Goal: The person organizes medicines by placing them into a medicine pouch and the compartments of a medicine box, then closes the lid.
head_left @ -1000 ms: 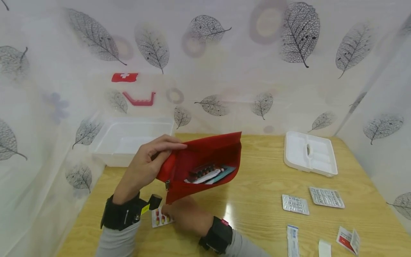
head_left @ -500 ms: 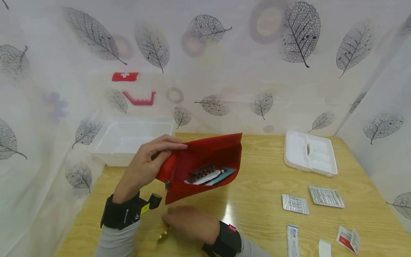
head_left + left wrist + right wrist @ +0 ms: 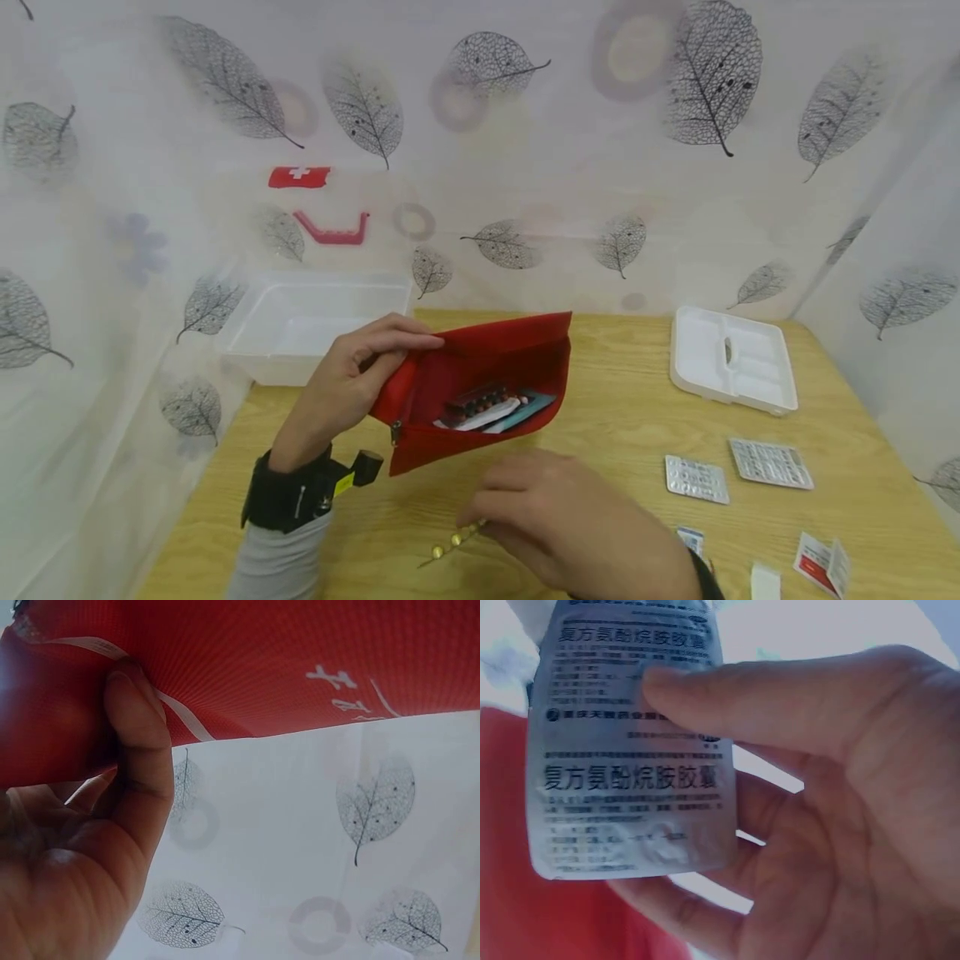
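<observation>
So, head cam first: the left hand [image 3: 352, 375] has thumb and fingers pinched on a red pouch [image 3: 427, 375], about its 10 o'clock corner. The pouch hangs tilted above the table [image 3: 615, 400], mouth gaping at the camera, with a capsule pack [image 3: 476, 403], white packet [image 3: 491, 413] and teal packet [image 3: 531, 407] in it. Down at the pouch's 5 o'clock, the right hand [image 3: 570, 525] has its fingers curled in on a foil pack [image 3: 457, 540], seen nearly edge-on with yellow capsules. From the pouch, there's a bin [image 3: 292, 372] at 10 o'clock, a tray [image 3: 731, 350] near 3, and two silver packs [image 3: 696, 478] plus a leaflet [image 3: 817, 563] towards 4.

Left wrist cam: that hand sits at 8 o'clock, a digit bent up against the red cloth, white lettering around 1.

Right wrist cam: thumb pressed on the printed back of the foil pack, fingers spread behind, so it's a loose pinch. Pack's at 10 o'clock, pouch at 8, blurry.
</observation>
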### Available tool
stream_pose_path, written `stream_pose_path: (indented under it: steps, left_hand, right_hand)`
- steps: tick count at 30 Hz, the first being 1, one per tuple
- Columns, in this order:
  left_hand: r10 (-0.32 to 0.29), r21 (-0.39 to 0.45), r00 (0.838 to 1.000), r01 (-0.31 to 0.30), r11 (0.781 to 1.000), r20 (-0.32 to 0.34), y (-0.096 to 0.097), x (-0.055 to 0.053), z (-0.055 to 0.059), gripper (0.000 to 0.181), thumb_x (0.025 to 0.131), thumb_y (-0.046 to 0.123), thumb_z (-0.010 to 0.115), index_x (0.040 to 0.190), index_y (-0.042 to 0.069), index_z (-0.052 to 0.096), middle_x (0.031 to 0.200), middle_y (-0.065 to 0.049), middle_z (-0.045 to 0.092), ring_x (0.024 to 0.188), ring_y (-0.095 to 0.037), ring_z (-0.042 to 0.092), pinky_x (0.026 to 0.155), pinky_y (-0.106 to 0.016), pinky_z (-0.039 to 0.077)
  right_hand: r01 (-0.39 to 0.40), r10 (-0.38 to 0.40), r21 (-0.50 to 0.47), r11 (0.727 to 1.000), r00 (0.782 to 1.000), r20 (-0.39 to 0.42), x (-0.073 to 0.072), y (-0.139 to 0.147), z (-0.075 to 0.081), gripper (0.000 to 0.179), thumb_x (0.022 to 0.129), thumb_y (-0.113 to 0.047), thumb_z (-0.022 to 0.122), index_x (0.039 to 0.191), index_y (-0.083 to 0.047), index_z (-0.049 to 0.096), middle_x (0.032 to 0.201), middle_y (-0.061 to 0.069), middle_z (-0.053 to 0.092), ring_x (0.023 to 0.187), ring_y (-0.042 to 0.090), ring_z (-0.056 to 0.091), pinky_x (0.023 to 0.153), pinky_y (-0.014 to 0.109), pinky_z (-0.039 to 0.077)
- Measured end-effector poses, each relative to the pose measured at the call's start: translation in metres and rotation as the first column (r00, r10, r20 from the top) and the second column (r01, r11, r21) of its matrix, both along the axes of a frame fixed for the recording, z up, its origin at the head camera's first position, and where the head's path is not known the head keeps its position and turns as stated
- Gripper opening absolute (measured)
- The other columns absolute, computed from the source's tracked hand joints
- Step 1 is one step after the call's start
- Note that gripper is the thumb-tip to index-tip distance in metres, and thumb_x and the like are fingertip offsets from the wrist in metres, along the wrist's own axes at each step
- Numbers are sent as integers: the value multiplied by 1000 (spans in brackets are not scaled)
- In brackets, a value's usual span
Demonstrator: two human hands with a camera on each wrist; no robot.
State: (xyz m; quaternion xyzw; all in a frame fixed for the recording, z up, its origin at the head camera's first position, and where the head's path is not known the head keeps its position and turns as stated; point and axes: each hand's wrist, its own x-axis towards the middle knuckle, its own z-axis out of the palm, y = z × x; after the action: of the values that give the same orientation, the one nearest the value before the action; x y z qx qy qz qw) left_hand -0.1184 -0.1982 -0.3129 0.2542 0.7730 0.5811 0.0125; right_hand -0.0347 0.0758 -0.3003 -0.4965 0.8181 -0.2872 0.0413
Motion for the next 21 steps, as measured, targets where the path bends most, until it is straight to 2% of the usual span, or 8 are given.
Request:
stream_pose_path:
  steps: [3,6,9,13,16,18,21]
  left_hand:
    - [-8,-4,1000,8,1000,-3,1,-1,0,33,106,6,47,125,15,72,125,-2,63,113,-28,62,81,-40,61]
    - [-25,4,1000,25,1000,-2,3,-1,0,33,106,5,46,125,13,72,126,-4,63,113,-30,62,81,-40,61]
    - [-38,14,999,38,999,3,4,0,-1,34,106,4,45,125,12,72,125,-5,63,113,-30,62,81,-40,61]
    - [-49,12,999,49,999,-8,6,1,-1,34,105,2,45,124,12,72,125,-4,63,113,-28,61,81,-41,61]
    - [-60,12,998,60,998,-19,8,2,-1,35,104,0,46,124,12,72,126,-3,63,114,-27,60,82,-42,61]
    - [-68,11,997,69,998,-28,9,2,-2,34,104,0,46,123,12,72,126,-3,63,114,-26,61,83,-42,61]
    - [-87,12,996,87,996,-36,10,1,-3,33,104,1,46,123,11,72,126,-3,63,114,-25,61,83,-42,61]
  right_hand:
    - [48,-64,-144,988,992,-108,-2,15,7,18,100,-23,67,116,-28,71,111,-18,66,99,-2,60,89,16,51]
    - [85,-132,-278,957,979,-157,-9,21,9,18,102,-24,63,117,-25,72,113,-14,65,99,1,60,86,13,49]
    - [145,-222,-351,925,956,-191,-17,21,8,19,101,-18,64,117,-20,73,114,-8,67,103,8,61,90,15,48]
    - [250,-348,-342,906,900,-262,-29,18,3,30,89,-3,75,116,-16,74,112,-4,70,106,15,63,93,26,51]
    - [294,-386,-303,906,869,-311,-36,15,-3,35,84,0,79,115,-15,74,110,-4,71,105,16,64,90,33,54]
    - [297,-388,-295,908,861,-329,-41,13,-7,33,84,-1,79,114,-14,74,109,-4,71,104,16,65,88,37,55]
    - [295,-381,-281,913,864,-331,-46,10,-12,29,86,-3,77,113,-14,74,109,-4,71,103,15,65,87,37,54]
